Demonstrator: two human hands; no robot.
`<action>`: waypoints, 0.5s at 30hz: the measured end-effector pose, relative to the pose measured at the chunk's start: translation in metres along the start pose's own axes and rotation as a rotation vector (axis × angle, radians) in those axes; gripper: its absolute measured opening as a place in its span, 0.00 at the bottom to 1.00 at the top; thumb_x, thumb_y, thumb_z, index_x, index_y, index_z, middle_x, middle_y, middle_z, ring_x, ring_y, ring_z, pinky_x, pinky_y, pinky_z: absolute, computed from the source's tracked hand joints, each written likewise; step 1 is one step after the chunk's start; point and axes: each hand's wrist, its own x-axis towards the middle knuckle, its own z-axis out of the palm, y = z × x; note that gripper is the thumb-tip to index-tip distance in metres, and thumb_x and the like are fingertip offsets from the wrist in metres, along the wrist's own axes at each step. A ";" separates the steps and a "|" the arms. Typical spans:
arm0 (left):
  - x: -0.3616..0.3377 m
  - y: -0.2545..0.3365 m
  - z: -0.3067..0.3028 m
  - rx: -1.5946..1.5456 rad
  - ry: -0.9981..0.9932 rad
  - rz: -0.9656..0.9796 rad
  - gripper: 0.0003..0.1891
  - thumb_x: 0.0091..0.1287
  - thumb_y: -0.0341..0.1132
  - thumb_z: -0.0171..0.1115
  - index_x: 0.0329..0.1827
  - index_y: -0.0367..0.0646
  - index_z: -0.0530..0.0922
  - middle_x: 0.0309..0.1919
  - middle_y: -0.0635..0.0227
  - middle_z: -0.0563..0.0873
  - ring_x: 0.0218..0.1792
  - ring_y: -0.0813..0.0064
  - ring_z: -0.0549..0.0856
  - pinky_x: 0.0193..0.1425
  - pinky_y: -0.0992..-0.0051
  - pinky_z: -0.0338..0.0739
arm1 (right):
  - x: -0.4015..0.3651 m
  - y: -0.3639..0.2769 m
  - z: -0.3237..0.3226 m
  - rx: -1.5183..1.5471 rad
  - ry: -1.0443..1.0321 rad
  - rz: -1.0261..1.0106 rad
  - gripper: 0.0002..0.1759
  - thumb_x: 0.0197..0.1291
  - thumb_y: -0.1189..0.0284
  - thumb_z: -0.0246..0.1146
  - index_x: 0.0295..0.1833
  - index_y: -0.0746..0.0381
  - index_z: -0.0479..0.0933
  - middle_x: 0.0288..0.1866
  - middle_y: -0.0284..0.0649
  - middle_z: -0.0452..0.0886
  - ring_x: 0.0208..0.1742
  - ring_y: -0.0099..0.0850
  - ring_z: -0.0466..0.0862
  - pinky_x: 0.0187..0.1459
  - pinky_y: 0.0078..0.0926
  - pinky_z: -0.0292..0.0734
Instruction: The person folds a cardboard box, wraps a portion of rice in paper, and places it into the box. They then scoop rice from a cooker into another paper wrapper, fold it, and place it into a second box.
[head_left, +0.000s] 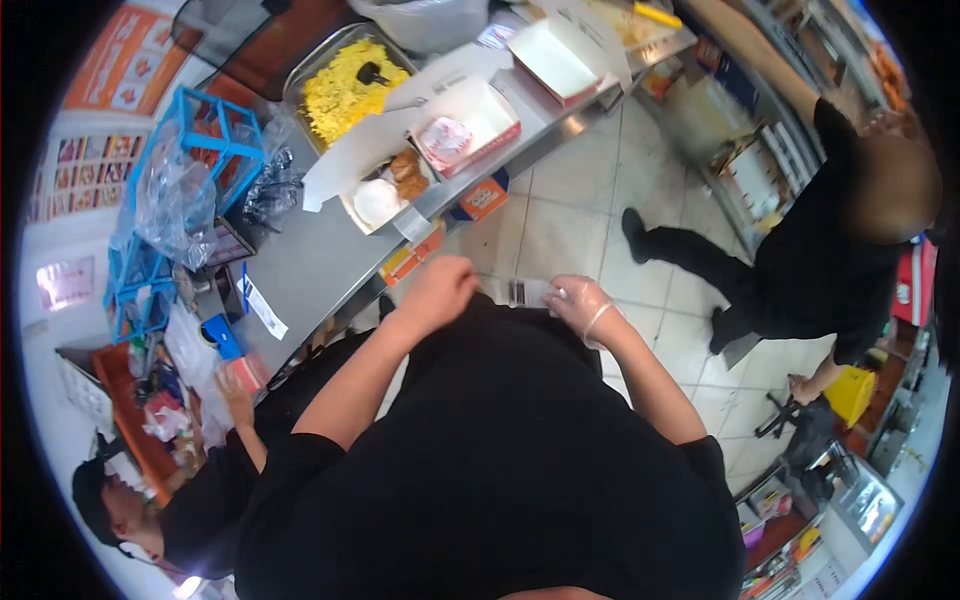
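My right hand [582, 308], in a clear plastic glove, pinches a small white slip with dark print [524, 292] in front of my waist. To its left, my bare left hand [440, 292] is closed with the fingers curled in; whatever it may hold is hidden. Beyond my left hand on the steel counter [305, 270] stands an open carton [355, 222] with fried pieces [407, 174] and a white round lidded cup [376, 203]. Another open carton [490, 110] beside it holds a wrapped item [446, 138]. A third open carton [560, 60] stands farther right.
A metal pan [297, 75] of yellow shredded food [350, 88] with a black utensil sits behind the cartons. Blue racks [225, 140] with plastic bags stand at left. One co-worker [210, 500] is at lower left, another [820, 240] at right on the tiled floor [570, 210].
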 end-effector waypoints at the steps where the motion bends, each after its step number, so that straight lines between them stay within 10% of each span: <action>1: -0.007 -0.021 -0.011 0.026 0.092 -0.024 0.09 0.66 0.35 0.66 0.42 0.38 0.81 0.39 0.55 0.85 0.44 0.52 0.84 0.51 0.57 0.78 | 0.009 -0.013 -0.002 -0.042 0.010 -0.008 0.11 0.67 0.66 0.65 0.44 0.63 0.82 0.39 0.53 0.86 0.45 0.52 0.86 0.49 0.45 0.80; 9: -0.013 -0.139 0.007 0.521 0.166 0.236 0.18 0.70 0.41 0.61 0.59 0.41 0.80 0.56 0.49 0.82 0.62 0.49 0.80 0.70 0.49 0.70 | 0.167 -0.163 0.052 -0.255 0.251 -0.794 0.13 0.64 0.68 0.65 0.50 0.63 0.84 0.63 0.53 0.81 0.59 0.55 0.82 0.63 0.47 0.77; 12: -0.020 -0.146 0.001 0.418 -0.154 0.034 0.22 0.72 0.44 0.59 0.63 0.40 0.78 0.56 0.49 0.83 0.64 0.49 0.79 0.71 0.50 0.68 | 0.217 -0.190 0.104 -0.311 0.132 -0.672 0.15 0.65 0.65 0.65 0.51 0.63 0.84 0.65 0.55 0.80 0.62 0.52 0.81 0.65 0.45 0.75; 15: -0.035 -0.169 0.015 0.198 0.180 0.084 0.24 0.70 0.45 0.61 0.64 0.42 0.77 0.57 0.52 0.84 0.64 0.50 0.79 0.73 0.52 0.67 | 0.235 -0.219 0.150 -0.401 0.016 -0.580 0.18 0.65 0.61 0.62 0.50 0.63 0.85 0.60 0.55 0.83 0.59 0.51 0.84 0.63 0.47 0.77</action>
